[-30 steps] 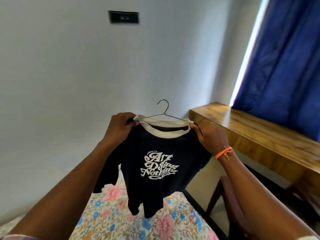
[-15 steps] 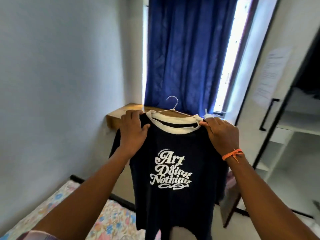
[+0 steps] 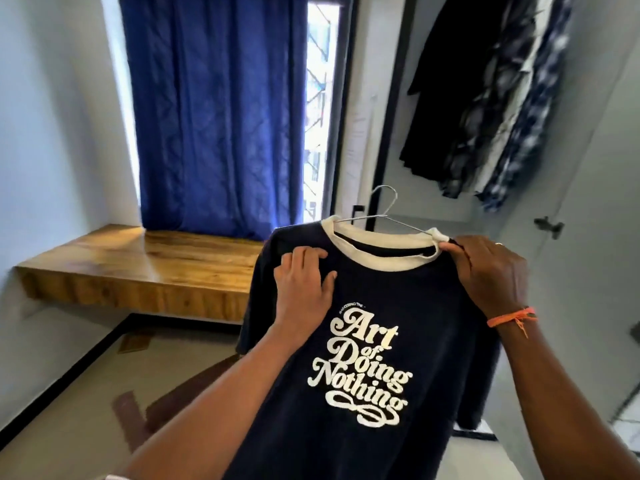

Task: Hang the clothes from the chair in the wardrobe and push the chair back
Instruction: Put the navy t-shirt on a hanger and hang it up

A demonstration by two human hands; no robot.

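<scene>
A navy T-shirt (image 3: 363,341) with a white collar and white lettering hangs on a wire hanger (image 3: 388,209), held up in front of me. My left hand (image 3: 304,278) grips the shirt's left shoulder, its fingertips curled over the top edge. At the other shoulder, my right hand (image 3: 488,268), with an orange wrist thread, pinches the fabric at the hanger's end. Dark and patterned clothes (image 3: 485,98) hang in the wardrobe at the upper right, above and beyond the hanger's hook. Blurred brown chair parts (image 3: 187,389) show low on the floor behind my left forearm.
A wooden desk (image 3: 138,268) juts from the left wall under a blue curtain (image 3: 214,116). A bright window strip (image 3: 317,98) stands beside the curtain. A grey wardrobe door with a dark handle (image 3: 549,226) is at the right.
The view has swung right from the bed and wall to the curtain and wardrobe. Both hands have carried the shirt along, and the hanging clothes have come into view.
</scene>
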